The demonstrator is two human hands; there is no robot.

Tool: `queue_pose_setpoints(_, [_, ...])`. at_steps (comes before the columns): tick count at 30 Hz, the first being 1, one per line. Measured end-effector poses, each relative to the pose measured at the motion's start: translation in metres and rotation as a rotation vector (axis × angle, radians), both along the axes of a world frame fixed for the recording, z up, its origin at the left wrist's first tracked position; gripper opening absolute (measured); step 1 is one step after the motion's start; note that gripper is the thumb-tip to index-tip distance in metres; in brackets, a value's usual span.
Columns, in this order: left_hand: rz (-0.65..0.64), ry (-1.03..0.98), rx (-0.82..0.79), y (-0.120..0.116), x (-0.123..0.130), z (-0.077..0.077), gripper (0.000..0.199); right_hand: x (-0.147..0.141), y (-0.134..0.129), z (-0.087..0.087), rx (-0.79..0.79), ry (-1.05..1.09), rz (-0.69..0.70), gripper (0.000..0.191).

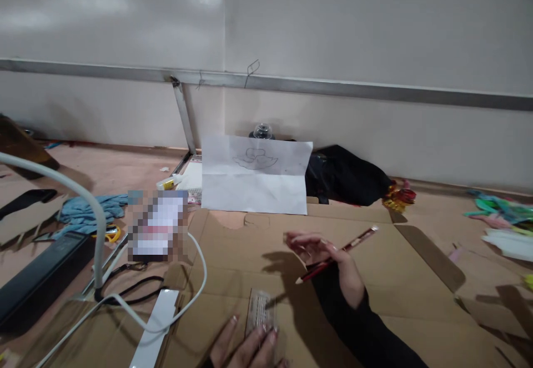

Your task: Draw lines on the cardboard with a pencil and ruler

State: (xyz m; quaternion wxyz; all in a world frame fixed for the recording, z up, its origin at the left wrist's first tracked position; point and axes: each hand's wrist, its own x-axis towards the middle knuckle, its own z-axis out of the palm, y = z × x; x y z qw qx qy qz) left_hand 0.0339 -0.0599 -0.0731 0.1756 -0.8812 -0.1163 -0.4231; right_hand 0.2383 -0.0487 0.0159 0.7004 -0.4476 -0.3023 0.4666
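My right hand (328, 254) is raised above the flattened cardboard (375, 279), its fingers closed around a dark red pencil (353, 244). The pencil slants, with its bare wood tip low on the left. At the bottom centre, the fingertips of my left hand (250, 348) rest on the lower end of a small clear stencil ruler (260, 308) lying on the cardboard. Behind the cardboard, a creased white sheet (254, 190) stands tilted up and carries a pencil drawing of a winged shape.
At the left are a blurred-out phone (158, 226), a white cable (100, 229), blue gloves (94, 210) and a long black box (45, 279). Black fabric (350, 174) lies behind the cardboard. Coloured scraps (503, 210) are at the right.
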Motion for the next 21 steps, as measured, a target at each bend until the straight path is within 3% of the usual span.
queue_pose_setpoints(3, [-0.026, 0.072, -0.111, 0.012, -0.001, 0.007, 0.023, 0.002, -0.014, -0.003, -0.122, -0.06, 0.038, 0.037])
queue_pose_setpoints(6, [0.038, 0.23, -0.188, 0.026, -0.002, 0.01, 0.029, -0.003, -0.018, -0.01, -0.271, -0.087, 0.028, 0.042])
queue_pose_setpoints(12, [0.124, 0.175, -0.242, 0.049, 0.006, 0.01, 0.037, -0.009, -0.015, -0.006, -0.339, -0.252, -0.042, 0.043])
queue_pose_setpoints(16, [0.088, 0.198, -0.237, 0.05, 0.009, 0.011, 0.038, -0.015, -0.02, -0.002, -0.396, -0.325, -0.08, 0.043])
queue_pose_setpoints(21, [0.074, 0.16, -0.231, 0.041, 0.011, 0.014, 0.038, -0.019, -0.024, -0.01, -0.393, -0.427, -0.072, 0.043])
